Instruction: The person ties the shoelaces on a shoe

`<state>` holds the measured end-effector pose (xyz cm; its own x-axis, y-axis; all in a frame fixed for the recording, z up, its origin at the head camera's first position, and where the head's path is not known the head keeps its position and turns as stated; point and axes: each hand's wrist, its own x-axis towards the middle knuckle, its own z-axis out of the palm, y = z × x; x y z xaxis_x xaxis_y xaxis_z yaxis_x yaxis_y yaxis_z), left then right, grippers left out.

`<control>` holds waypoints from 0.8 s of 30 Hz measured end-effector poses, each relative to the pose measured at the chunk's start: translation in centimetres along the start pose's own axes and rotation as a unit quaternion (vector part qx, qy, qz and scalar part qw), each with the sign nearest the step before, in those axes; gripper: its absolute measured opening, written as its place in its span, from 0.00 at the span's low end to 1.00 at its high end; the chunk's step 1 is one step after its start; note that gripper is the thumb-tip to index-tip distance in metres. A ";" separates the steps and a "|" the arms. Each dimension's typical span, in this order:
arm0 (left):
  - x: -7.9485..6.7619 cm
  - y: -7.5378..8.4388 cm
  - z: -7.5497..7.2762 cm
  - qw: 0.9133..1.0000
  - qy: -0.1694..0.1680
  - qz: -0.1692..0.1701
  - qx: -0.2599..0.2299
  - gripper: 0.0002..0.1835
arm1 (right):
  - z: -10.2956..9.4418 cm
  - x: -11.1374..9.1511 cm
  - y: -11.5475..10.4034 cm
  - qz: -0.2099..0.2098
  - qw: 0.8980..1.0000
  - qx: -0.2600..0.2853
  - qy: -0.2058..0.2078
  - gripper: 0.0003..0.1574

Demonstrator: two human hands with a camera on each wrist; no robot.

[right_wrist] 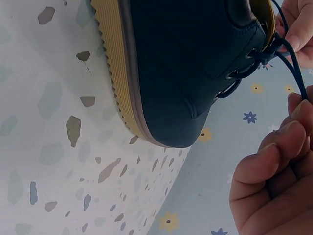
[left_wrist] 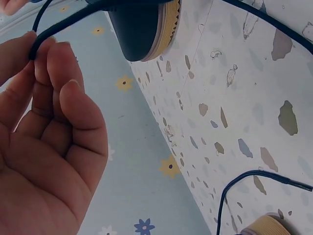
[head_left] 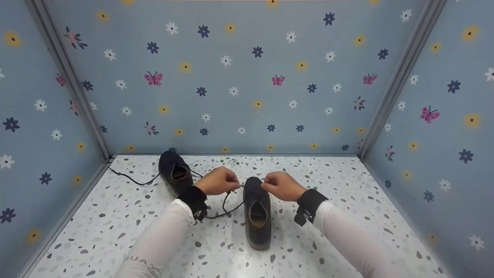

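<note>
A dark navy shoe point(head_left: 254, 197) with a ridged yellowish sole stands on the floor between the two hands, toe toward the back wall. On its left, my left hand point(head_left: 219, 180) pinches a dark shoelace point(left_wrist: 68, 22) between thumb and fingertips. Across the toe, my right hand point(head_left: 283, 186) pinches the lace point(right_wrist: 297, 73) too, its other fingers curled. In the right wrist view the lace crosses in a small knot point(right_wrist: 266, 58) at the top of the eyelets. A loose stretch of lace point(head_left: 227, 211) trails over the floor left of this shoe.
A second dark shoe point(head_left: 168, 164) stands farther left near the back wall, its lace point(head_left: 135, 181) stretched out over the floor. Blue flowered panels point(head_left: 239, 77) close off the back and both sides. The floor point(head_left: 216, 247) is white with grey specks.
</note>
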<state>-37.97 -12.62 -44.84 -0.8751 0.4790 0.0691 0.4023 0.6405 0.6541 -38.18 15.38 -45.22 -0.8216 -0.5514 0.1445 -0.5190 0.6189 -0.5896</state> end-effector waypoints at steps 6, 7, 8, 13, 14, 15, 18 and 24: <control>-0.6 0.3 -0.5 0.999 -0.030 -0.001 -0.011 0.09 | -0.4 0.1 0.2 0.010 1.000 0.015 -0.009 0.14; -0.6 0.4 -0.6 0.999 -0.035 -0.002 -0.014 0.08 | -0.4 0.1 0.2 0.010 1.000 0.017 -0.011 0.14; -0.7 0.5 -0.6 0.999 -0.038 -0.004 -0.017 0.08 | -0.5 0.1 0.2 0.011 1.000 0.018 -0.012 0.14; -0.7 1.0 -0.8 0.998 -0.045 -0.024 -0.046 0.07 | -0.6 0.2 0.0 0.017 1.000 0.008 -0.011 0.13; -0.8 1.1 -0.8 0.997 -0.046 -0.030 -0.056 0.07 | -0.6 0.3 0.0 0.017 1.000 0.007 -0.010 0.13; -0.8 1.3 -0.7 0.996 -0.047 -0.036 -0.069 0.07 | -0.6 0.3 -0.1 0.018 1.000 0.006 -0.009 0.13; -0.9 1.6 -0.5 0.992 -0.045 -0.054 -0.104 0.08 | -0.7 0.4 -0.2 0.013 1.000 0.005 -0.008 0.13; -1.0 2.5 0.2 0.979 -0.034 -0.079 -0.185 0.07 | -0.8 0.6 -0.1 0.010 1.000 -0.004 -0.002 0.15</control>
<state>-36.03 -11.42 -43.45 -0.8941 0.4373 -0.0972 0.1265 0.4547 0.8816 -38.78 15.42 -44.42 -0.8309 -0.5412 0.1293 -0.5041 0.6338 -0.5866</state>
